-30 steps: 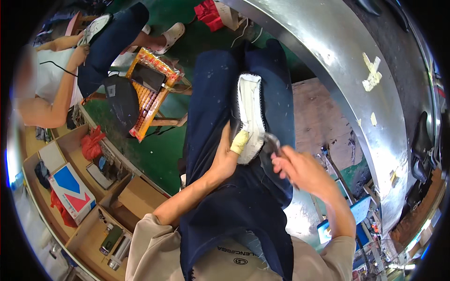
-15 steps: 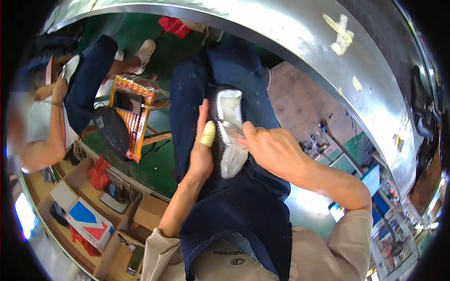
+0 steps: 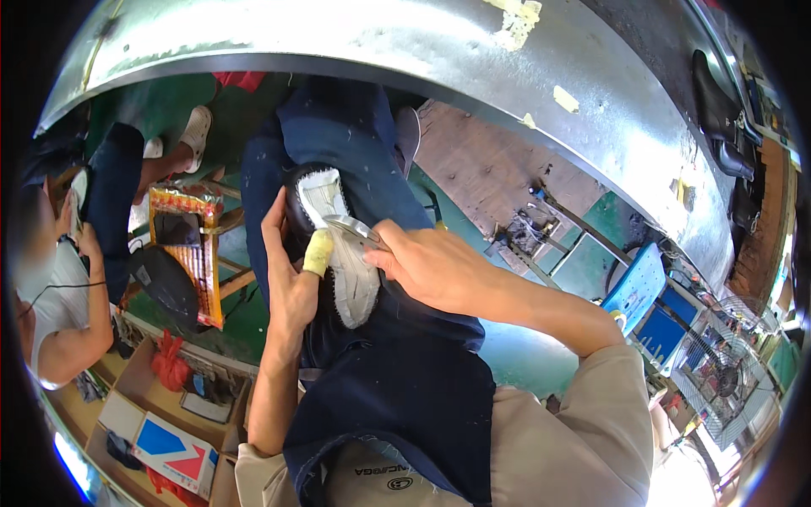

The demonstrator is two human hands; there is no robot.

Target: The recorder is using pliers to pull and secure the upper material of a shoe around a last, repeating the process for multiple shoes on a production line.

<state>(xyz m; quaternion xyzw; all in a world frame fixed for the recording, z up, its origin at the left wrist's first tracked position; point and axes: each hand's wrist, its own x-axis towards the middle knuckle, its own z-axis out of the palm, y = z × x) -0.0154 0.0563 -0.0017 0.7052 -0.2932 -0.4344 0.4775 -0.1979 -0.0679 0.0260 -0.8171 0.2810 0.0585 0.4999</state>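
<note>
A black shoe lies bottom up across my lap. Its underside is white, with a rough, stitched-looking edge. My left hand grips the shoe from the left side, fingers along the black upper and thumb on the white bottom; yellow tape wraps that thumb. In my right hand a flat, curved metal tool is pinched between thumb and fingers. The tool's bright edge rests on or just over the middle of the white bottom; contact is hard to tell. Its exact kind does not show.
A metal-topped bench curves across the far side. On the left, another person sits holding a shoe, beside a wooden stool. Wooden compartments with a white box stand at lower left, a wire-caged fan at right.
The whole view has shifted, so my lap sits further left. My left thumb now lies over the shoe's white bottom, and the metal tool in my right hand shows more of its flat side.
</note>
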